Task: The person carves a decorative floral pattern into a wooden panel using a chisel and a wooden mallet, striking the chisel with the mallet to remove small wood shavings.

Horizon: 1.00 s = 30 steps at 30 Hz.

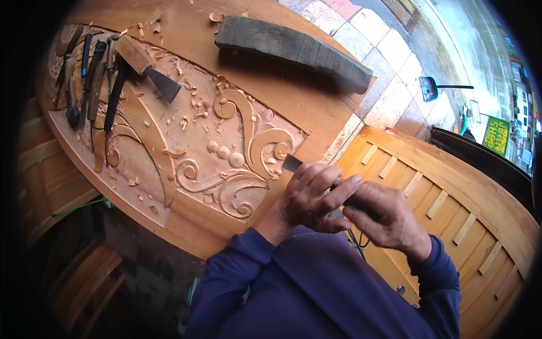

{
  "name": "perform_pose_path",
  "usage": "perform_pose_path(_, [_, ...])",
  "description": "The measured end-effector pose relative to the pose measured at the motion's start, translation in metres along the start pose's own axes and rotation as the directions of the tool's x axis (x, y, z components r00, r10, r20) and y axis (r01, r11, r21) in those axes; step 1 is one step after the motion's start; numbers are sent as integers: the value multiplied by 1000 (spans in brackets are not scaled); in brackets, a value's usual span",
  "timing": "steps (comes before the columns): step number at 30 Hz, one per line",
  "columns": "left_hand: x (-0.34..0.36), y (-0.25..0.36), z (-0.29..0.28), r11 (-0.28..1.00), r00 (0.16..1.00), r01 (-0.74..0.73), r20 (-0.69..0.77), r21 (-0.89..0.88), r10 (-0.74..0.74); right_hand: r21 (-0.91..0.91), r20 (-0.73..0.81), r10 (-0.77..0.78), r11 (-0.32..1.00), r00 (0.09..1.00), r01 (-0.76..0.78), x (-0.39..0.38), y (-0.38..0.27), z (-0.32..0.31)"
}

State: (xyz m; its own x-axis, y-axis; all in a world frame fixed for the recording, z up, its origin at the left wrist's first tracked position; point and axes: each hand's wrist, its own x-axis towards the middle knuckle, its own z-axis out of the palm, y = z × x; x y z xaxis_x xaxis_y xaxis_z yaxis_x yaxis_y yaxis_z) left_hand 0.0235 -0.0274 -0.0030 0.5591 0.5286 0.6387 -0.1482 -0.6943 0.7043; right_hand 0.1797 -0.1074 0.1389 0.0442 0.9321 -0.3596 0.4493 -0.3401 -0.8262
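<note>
Two, together: your bare left hand (309, 195), closed on a flat grey metal-bladed tool (291, 163) at the carved reddish-brown wooden panel's (192, 141) right side, probably for control; your bare right hand (389, 214), grip hidden. Wooden-handled carving tools (98, 78): far left, seemingly kept clear.

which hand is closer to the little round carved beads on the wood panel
The left. The left hand is to the right of the beads and nearer the body; the right hand is farther right, beyond the left.
</note>
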Motion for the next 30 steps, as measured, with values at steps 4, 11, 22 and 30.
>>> perform_pose_path(4, [12,-5,6,996,992,75,102,-42,-70,-58,53,10,998,999,-7,16,5,-25])
perform_pose_path(11, [18,-14,7,986,988,143,68,-91,-137,-129,164,40,991,986,-19,55,-8,-44])
perform_pose_path(22, [23,-19,17,949,942,305,-124,-77,-313,-267,471,-104,930,876,254,141,-15,-83])
perform_pose_path(30, [-30,56,-6,980,985,169,18,106,-172,-139,505,-114,967,855,211,24,9,-53])
